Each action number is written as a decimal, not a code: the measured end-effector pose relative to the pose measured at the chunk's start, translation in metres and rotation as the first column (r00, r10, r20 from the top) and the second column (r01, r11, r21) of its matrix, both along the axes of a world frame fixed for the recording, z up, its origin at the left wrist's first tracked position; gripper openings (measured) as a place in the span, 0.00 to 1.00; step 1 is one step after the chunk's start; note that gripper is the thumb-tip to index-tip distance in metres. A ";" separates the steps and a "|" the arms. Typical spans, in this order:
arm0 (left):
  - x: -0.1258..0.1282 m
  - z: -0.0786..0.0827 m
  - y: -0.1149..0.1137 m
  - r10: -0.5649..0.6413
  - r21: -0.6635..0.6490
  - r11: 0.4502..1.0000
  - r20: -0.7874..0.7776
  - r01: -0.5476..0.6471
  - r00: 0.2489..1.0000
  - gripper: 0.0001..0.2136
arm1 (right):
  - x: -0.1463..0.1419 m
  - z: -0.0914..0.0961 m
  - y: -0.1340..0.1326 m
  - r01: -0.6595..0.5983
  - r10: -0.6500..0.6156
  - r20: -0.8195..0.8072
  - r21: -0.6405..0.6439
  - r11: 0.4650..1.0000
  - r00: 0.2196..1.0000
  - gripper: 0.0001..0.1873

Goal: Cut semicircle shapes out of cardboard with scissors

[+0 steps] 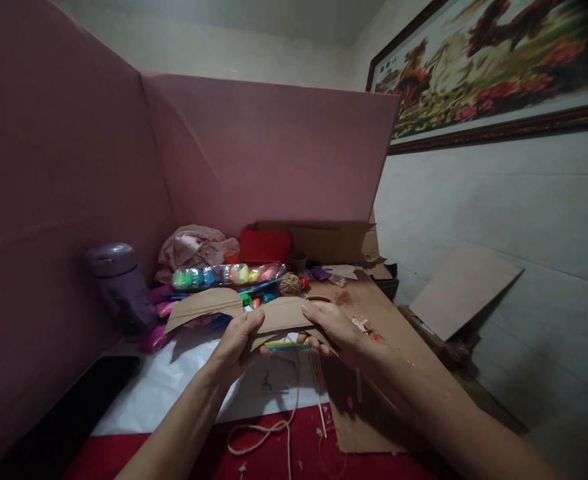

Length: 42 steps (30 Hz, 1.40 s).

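A curved, arch-shaped piece of cardboard (281, 316) is held up between my two hands above the table. My left hand (238, 340) grips its left end, thumb on top and fingers underneath. At the right end my right hand (329, 327) pinches it the same way. Behind and to the left rests another curved cardboard piece (204, 305) with crease lines. Below my hands lie a white sheet (174, 383), a loose length of twine (267, 430) and thin wooden sticks (319, 393).
A purple bottle (123, 293) stands at the left, with a dark flat object (84, 407) in front. Farther back are packs of coloured clay (229, 275), a twine ball (290, 285) and a red item (265, 245). A large cardboard sheet (374, 427) covers the right side.
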State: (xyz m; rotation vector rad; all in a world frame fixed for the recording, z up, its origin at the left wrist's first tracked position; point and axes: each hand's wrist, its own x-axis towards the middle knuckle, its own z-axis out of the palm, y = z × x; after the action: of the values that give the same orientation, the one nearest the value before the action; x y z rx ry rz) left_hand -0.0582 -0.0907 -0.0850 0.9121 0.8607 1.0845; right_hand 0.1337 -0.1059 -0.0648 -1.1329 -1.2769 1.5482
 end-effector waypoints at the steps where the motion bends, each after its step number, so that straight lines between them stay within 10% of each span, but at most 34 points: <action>1: -0.001 -0.002 0.001 0.007 -0.023 1.000 -0.003 -0.007 1.000 0.13 | 0.000 0.000 0.001 0.007 -0.007 0.014 -0.006 1.000 1.000 0.13; 14: 0.002 -0.013 0.006 0.006 -0.188 0.982 -0.007 -0.008 1.000 0.13 | 0.001 -0.010 0.006 0.018 -0.015 0.095 -0.031 0.999 0.995 0.12; 27: 0.001 0.007 -0.012 -0.018 0.352 0.936 0.133 -0.030 0.991 0.13 | 0.021 0.005 -0.011 0.008 -0.068 0.105 0.495 0.869 0.992 0.14; 42: 0.007 0.003 -0.011 -0.027 0.329 0.944 0.068 0.003 0.997 0.16 | 0.012 -0.008 -0.018 0.083 -0.127 0.087 0.398 0.914 0.988 0.16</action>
State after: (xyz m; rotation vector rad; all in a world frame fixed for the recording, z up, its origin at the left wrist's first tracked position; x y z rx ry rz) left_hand -0.0511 -0.1016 -0.0818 1.1467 0.6211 1.2631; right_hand 0.1453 -0.1242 -0.0732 -1.0155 -1.4949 1.0950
